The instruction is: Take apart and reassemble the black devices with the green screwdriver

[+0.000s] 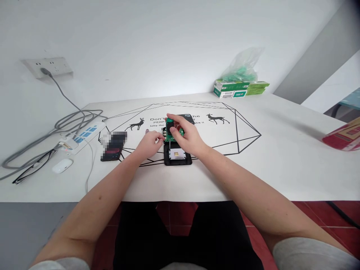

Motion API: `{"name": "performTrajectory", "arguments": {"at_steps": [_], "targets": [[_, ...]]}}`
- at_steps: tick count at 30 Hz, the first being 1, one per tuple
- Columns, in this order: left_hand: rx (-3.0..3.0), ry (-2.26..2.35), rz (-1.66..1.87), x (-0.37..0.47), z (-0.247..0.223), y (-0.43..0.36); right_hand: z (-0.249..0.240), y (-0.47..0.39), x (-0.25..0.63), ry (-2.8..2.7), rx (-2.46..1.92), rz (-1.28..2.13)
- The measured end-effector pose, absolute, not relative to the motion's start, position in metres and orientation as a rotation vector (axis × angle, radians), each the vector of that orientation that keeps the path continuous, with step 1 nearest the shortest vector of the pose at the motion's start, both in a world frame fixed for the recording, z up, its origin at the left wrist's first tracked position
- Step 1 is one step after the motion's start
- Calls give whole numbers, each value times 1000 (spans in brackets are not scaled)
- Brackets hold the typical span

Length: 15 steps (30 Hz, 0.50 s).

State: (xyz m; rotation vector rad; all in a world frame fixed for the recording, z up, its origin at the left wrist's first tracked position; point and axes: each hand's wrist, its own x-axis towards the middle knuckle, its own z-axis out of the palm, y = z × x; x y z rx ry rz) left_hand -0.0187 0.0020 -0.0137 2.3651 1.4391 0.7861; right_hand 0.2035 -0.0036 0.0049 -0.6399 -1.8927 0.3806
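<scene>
A green circuit board (pixel 170 138) with a black part on its face stands raised at the middle of the table, in the grip of my right hand (pixel 189 135). My left hand (pixel 151 143) is closed in a pinch, its fingertips at the board's lower left edge. Just below the board lies an open black casing (pixel 177 162). Inside it sits a silvery plate (pixel 181 154) with a small gold square. A thin dark wire seems to run from the board down to the casing. Behind my right hand lies another black piece (pixel 189 117), partly hidden.
At the left are a pixelated phone-like object (pixel 112 152), a power strip (pixel 90 134) with grey cables, glasses (pixel 35 167) and a white earbud-like case (pixel 62 165). Green boxes (pixel 232 87) under a plastic bag (pixel 244 67) stand at the back. A red package (pixel 343 137) is at right.
</scene>
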Motion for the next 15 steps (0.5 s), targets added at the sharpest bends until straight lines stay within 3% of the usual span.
{"name": "performTrajectory", "arguments": {"at_steps": [15], "targets": [[2344, 1930, 596, -37, -26, 24, 3, -5, 204, -1783, -622, 423]]}}
